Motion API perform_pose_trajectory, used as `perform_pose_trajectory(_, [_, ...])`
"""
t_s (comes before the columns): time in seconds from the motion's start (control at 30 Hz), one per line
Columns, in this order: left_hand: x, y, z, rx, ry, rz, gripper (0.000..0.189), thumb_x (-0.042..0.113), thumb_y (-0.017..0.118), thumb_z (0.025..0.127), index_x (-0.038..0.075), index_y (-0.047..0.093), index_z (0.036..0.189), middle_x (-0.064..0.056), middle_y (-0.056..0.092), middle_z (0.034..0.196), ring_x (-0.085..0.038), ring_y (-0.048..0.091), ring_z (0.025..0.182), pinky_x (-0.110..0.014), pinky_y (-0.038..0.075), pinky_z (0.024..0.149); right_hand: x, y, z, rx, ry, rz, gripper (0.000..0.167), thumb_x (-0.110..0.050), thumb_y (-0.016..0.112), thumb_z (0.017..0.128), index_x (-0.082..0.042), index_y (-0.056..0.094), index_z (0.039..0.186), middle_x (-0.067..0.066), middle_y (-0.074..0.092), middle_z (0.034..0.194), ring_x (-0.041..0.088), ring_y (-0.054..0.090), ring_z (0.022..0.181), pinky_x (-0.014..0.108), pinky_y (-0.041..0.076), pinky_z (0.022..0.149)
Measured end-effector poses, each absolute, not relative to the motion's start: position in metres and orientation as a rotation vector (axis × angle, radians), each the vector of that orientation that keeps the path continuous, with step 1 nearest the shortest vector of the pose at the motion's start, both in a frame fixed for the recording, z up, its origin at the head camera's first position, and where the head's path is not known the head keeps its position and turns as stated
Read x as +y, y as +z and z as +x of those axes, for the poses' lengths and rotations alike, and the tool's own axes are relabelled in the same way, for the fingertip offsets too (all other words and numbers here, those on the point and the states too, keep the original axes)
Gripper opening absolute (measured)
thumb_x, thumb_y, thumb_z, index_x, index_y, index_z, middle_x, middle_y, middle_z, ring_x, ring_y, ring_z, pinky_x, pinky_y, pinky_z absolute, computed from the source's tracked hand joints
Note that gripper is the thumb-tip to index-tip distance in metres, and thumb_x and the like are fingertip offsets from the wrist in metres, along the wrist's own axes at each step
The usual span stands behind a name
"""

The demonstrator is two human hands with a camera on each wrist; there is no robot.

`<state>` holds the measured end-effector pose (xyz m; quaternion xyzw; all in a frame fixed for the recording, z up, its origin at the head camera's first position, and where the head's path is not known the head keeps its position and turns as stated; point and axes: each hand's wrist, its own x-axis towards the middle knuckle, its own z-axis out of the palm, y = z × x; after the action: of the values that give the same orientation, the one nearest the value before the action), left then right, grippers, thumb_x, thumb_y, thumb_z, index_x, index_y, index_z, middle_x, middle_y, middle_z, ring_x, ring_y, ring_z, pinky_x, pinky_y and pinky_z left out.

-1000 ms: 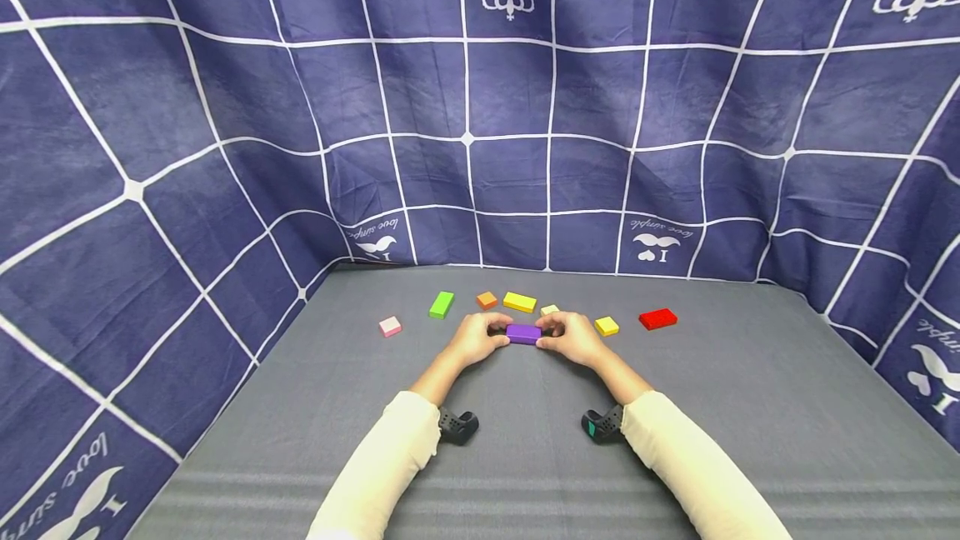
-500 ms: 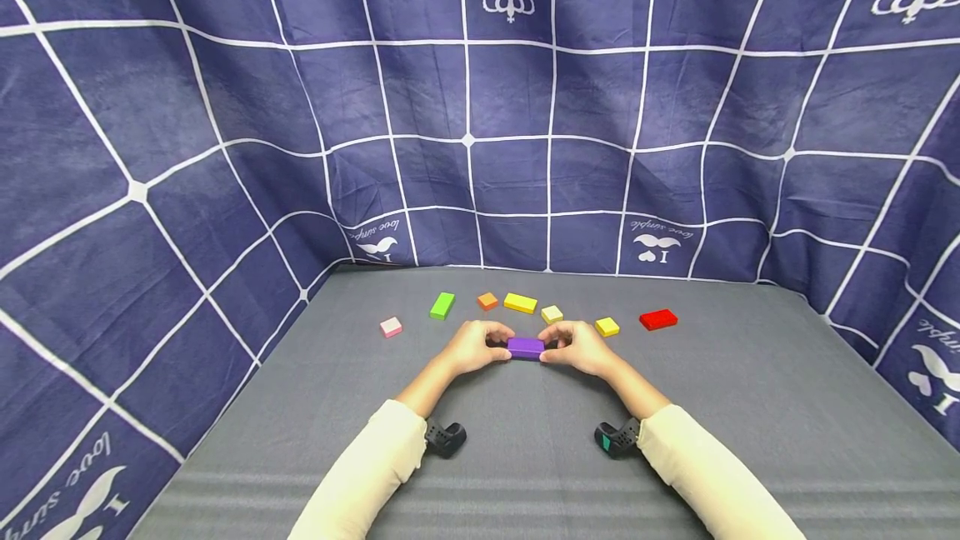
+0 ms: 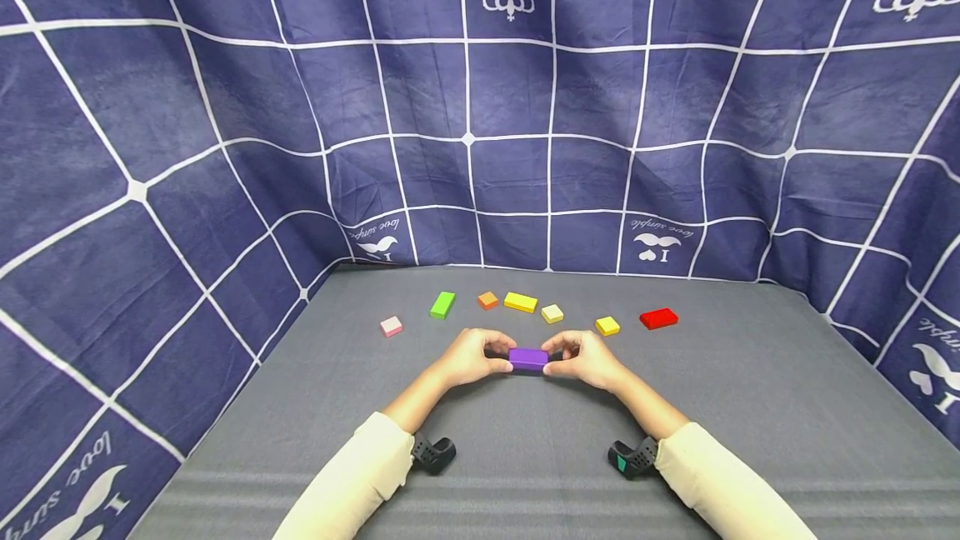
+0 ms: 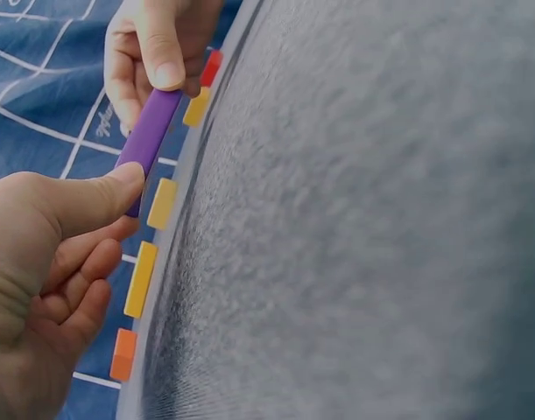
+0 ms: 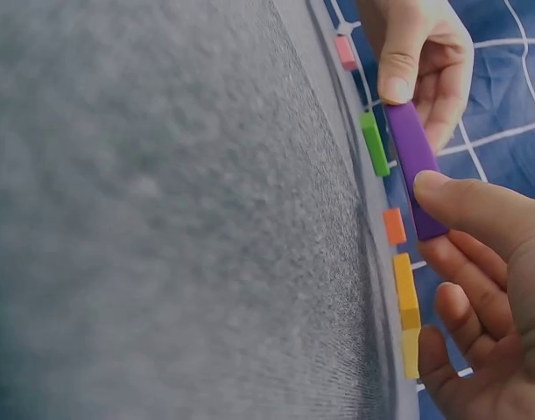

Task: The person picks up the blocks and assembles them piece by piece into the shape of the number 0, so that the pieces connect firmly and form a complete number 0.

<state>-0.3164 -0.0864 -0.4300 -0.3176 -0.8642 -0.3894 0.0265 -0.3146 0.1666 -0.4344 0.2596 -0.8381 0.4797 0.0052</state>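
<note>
A purple rectangular block [image 3: 528, 359] is held level between both hands over the grey table. My left hand [image 3: 474, 357] pinches its left end, thumb on the near side and fingers behind. The right hand [image 3: 587, 359] grips the other end in the same way. In the left wrist view the thumb presses the flat face of the purple block [image 4: 150, 131]. The right wrist view shows the block [image 5: 413, 157] with a thumb on each end and the fingers partly hidden behind it. Nearest beyond the hands lies a pale yellow block [image 3: 552, 314].
Farther back lie pink [image 3: 391, 326], green [image 3: 442, 305], orange [image 3: 487, 301] and long yellow [image 3: 521, 302] blocks. Toward the right are a small yellow block [image 3: 607, 326] and a red block [image 3: 658, 319]. A blue gridded curtain [image 3: 510, 107] rises behind the grey table [image 3: 525, 473].
Both hands have drawn the purple block back toward the body, away from the row of blocks. The pale yellow block, partly covered before, now shows fully.
</note>
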Motion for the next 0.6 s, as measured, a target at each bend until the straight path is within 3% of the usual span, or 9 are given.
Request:
perform_pose_trajectory(0.33, [-0.087,-0.429,-0.302,-2.669,-1.210,-1.048,0.027,0.010,0.081,0.078,0.004,0.072,0.103,-0.002,0.072,0.091,-0.010,0.067,0.084,-0.027,0.052,0.079,0.171,-0.431,-0.298,-2.676,1.445,0.866,0.028,-0.012,0.085,0.073,-0.005,0.073,0.097,-0.003,0.056,0.070,0.009,0.045,0.062,0.021,0.035,0.051])
perform_pose_trajectory(0.6, [-0.090,-0.429,-0.292,-2.668,-1.183,-1.063,0.026,0.011,0.082,0.078,0.005,0.073,0.101,0.000,0.072,0.088,-0.009,0.066,0.081,-0.029,0.052,0.077,0.169,-0.430,-0.289,-2.684,1.434,0.893,0.028,-0.012,0.086,0.072,-0.006,0.073,0.096,0.000,0.064,0.079,0.008,0.048,0.064,0.021,0.038,0.054])
